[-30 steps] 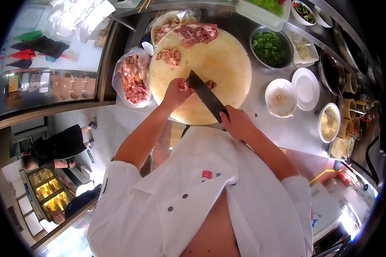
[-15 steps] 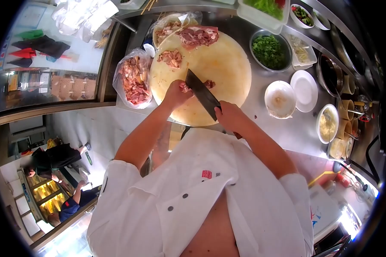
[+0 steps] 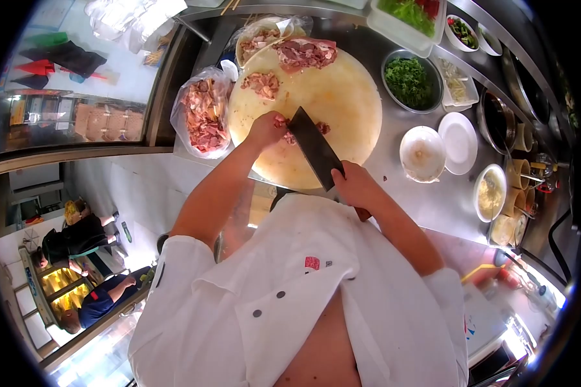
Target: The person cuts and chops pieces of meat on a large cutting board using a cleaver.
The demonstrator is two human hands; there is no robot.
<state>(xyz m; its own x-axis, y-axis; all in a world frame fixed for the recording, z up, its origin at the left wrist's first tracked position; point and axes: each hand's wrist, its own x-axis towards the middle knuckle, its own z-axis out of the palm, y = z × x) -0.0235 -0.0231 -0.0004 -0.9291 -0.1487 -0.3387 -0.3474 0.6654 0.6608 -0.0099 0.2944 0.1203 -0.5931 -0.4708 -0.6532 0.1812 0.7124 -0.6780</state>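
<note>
Count, bench. Cleaver (image 3: 315,148): one. Round chopping board (image 3: 342,97): one. Meat (image 3: 306,53) on it: three lots, one slab, one small pile, one scatter by the blade; single bits too small to tally. Bulging clear bag (image 3: 204,116) left of board: one. Metal bowl of greens (image 3: 410,82): one. White plate (image 3: 458,143): one. White bowls (image 3: 422,155): four. Background people (image 3: 77,238): two.
</note>
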